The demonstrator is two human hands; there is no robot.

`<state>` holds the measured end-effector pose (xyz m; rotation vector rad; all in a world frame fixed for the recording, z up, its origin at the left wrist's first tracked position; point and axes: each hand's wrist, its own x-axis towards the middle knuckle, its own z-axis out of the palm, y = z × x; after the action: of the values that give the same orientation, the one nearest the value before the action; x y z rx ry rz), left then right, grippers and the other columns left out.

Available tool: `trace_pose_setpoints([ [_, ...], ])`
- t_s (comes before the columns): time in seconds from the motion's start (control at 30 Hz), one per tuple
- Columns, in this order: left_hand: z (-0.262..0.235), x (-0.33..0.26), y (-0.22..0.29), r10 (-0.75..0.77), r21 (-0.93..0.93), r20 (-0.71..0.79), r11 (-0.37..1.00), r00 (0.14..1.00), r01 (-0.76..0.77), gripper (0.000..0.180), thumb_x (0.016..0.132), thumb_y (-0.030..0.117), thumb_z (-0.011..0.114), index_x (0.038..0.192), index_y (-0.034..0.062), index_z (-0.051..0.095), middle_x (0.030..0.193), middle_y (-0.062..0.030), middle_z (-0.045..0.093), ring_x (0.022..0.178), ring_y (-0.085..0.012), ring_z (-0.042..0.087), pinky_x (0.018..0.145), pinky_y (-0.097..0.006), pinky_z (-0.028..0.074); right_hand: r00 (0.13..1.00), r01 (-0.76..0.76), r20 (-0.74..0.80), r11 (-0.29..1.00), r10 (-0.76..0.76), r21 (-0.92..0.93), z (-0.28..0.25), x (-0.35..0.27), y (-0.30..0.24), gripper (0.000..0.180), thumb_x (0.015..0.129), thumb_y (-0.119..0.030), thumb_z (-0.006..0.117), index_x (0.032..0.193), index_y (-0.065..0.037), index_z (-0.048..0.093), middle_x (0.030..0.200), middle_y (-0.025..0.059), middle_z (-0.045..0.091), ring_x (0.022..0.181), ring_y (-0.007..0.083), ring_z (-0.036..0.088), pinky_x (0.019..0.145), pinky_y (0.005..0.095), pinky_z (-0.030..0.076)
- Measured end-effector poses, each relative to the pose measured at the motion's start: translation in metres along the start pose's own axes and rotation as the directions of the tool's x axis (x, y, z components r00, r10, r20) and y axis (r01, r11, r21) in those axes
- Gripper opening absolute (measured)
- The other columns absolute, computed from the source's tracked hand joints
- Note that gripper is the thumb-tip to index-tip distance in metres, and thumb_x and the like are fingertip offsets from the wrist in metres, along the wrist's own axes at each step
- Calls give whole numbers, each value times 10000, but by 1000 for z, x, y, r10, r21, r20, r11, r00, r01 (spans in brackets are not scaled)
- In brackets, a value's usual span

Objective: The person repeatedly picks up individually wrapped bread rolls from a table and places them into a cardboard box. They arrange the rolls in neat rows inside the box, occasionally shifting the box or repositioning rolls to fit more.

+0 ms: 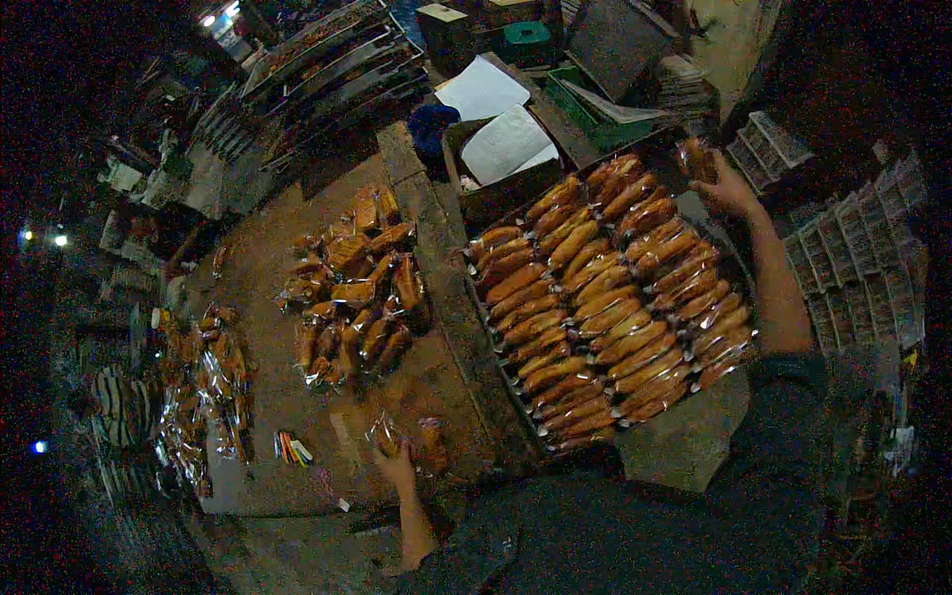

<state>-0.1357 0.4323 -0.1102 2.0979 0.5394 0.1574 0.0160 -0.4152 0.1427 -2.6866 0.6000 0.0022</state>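
My right hand (732, 190) is closed on a clear-wrapped bread roll (694, 159) beyond the far right corner of a big tray (548, 448). Packed in rows inside that tray are many long golden wrapped bread rolls (610, 307). Near the front of the brown table (268, 288), my left hand (399, 468) has its fingers around a small wrapped baked piece (385, 434), slightly blurred. Another wrapped piece (432, 444) lies just right of that hand. Farther up the table is a loose heap of wrapped baked pieces (352, 288).
More shiny wrapped packs (213, 387) lie at the table's left edge. Several coloured pens or strips (294, 448) are near the front. Behind the tray stand a box with white sheets (511, 149) and a green crate (600, 114). Racks of trays (337, 79) rise at the back left.
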Motion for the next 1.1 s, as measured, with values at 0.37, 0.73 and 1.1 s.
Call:
trace_pose_setpoints([
  [0.37, 6, -63, 25, -68, 261, -117, 960, 991, 97, 994, 829, 442, 830, 1493, -114, 344, 1499, -287, 446, 1386, -421, 440, 1175, -488, 338, 936, 308, -101, 925, -337, -223, 58, 54, 8, 610, 954, -334, 688, 1415, -21, 442, 1173, 263, 598, 1103, 422, 595, 977, 495, 474],
  [0.73, -19, -64, 73, 166, 421, -385, 907, 908, 12, 826, 860, 347, 826, 1445, -72, 420, 1359, -229, 565, 1237, -344, 569, 1056, -448, 459, 859, 198, -186, 646, -476, -737, 53, 47, -11, 290, 856, -127, 695, 1128, -26, 679, 1184, 167, 599, 1097, 299, 627, 653, 422, 595],
  [1.1, 22, -72, 291, -156, -610, 531, 613, 833, 503, 294, 958, 246, 685, 1177, 76, 588, 958, -41, 677, 736, -171, 657, 599, -331, 561, 657, 480, 105, 522, -746, 705, 74, -226, -261, 584, 962, -182, 660, 1486, -64, 431, 1492, 177, 481, 1377, 327, 464, 1161, 432, 346],
])
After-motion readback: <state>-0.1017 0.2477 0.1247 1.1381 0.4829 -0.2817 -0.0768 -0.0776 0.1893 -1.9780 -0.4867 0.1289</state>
